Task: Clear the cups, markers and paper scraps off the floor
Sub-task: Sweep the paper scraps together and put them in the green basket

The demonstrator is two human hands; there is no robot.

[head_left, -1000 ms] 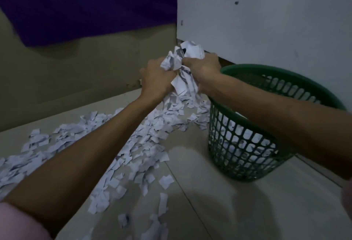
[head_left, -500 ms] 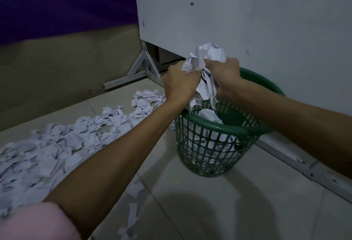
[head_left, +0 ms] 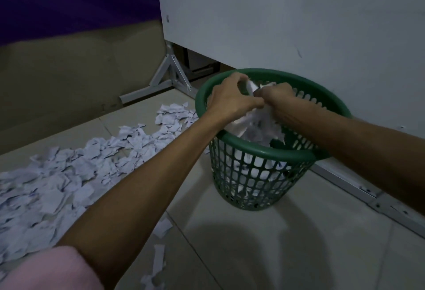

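Now both hands over the round green plastic lattice wastebasket (head_left: 259, 158). Left hand (head_left: 232, 101) and right hand (head_left: 276, 96) have fingers curled, pinching a crumpled wad of white paper scraps (head_left: 251, 87) between them, above the basket mouth. More white scraps fill the basket. Loose torn white paper scraps (head_left: 69, 174) lie spread across the pale tiled floor (head_left: 287, 243), left of the basket. White panel (head_left: 287, 25) stands behind the basket.

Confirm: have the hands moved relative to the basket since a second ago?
Yes. Both hands carried the paper wad rightward and down; they now sit over the basket mouth.
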